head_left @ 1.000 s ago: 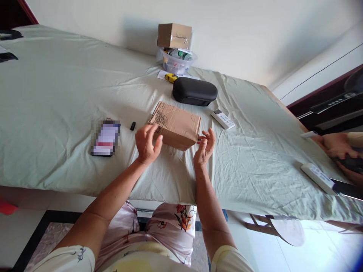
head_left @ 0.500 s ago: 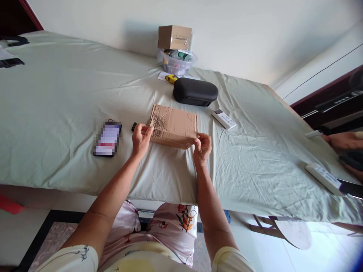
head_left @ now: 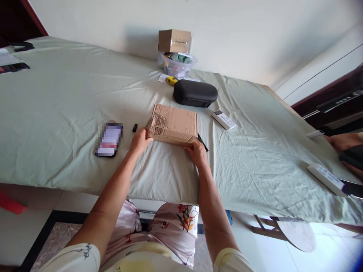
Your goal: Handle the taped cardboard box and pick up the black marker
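Here we go: our left hand (head_left: pixel 138 142) and right hand (head_left: pixel 197 153) are right at the near edge of the cardboard box (head_left: pixel 172 124), fingers (head_left: pixel 146 133) lightly spread against it. The box lies flat on the pale green sheet (head_left: pixel 68 113), with a small black cap (head_left: pixel 134 127) just left of it!

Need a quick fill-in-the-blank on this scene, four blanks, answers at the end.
1. The left hand and right hand both touch the ____ long edge of the cardboard box.
2. The phone lies to the ____ of that box.
3. The tape measure in front of the clear plastic tub is ____.
4. A second cardboard box sits ____ the tub.

Answers: near; left; yellow; on top of
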`<state>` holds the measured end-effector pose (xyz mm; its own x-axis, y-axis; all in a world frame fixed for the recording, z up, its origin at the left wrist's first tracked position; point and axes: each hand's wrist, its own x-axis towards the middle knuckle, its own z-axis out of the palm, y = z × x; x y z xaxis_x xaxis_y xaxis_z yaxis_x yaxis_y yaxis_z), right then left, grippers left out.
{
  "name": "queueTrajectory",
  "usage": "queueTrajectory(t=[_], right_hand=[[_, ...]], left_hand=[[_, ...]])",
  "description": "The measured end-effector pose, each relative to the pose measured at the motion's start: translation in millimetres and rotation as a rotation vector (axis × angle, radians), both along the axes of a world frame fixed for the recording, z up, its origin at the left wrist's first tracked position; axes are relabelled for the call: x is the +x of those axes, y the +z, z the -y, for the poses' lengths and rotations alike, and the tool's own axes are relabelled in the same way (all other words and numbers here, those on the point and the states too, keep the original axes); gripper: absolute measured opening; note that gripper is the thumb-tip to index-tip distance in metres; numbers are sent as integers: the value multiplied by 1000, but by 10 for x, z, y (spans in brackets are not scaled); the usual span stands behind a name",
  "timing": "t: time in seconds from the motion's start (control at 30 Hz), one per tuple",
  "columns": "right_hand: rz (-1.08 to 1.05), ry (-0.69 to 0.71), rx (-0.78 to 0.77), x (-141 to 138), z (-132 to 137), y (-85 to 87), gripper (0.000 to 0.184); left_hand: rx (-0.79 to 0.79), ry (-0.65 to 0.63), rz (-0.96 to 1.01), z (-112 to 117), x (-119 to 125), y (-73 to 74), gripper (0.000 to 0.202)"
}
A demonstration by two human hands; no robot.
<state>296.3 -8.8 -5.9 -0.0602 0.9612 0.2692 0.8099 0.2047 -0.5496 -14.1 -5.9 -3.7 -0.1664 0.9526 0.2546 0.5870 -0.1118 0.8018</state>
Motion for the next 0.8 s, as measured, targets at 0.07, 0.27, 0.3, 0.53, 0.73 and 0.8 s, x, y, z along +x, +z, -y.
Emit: queueTrajectory(t=[0.07,0.27,0.3,0.53,0.73,0.8], right_hand=[[4,-11,-3,-14,3,-6,22],[-84,-42,-21,-45,11,18,21],[-115,-58,-19,-66,13,16,24],[-285,-313,134,-418,74,-66,61],[-238,-369,245,-631,96,-118,72],[-234,-383,239,-655,96,-116,71]], left_hand=[[-17,-2,-122,15,7,-28,28],[38,53,-205,7,73,-127,29],[61,77,-198,9,98,-143,31],[197,217,-146,124,422,-146,82],[195,330,-212,210,615,-59,113],[182,349,-222,215,632,-51,113]])
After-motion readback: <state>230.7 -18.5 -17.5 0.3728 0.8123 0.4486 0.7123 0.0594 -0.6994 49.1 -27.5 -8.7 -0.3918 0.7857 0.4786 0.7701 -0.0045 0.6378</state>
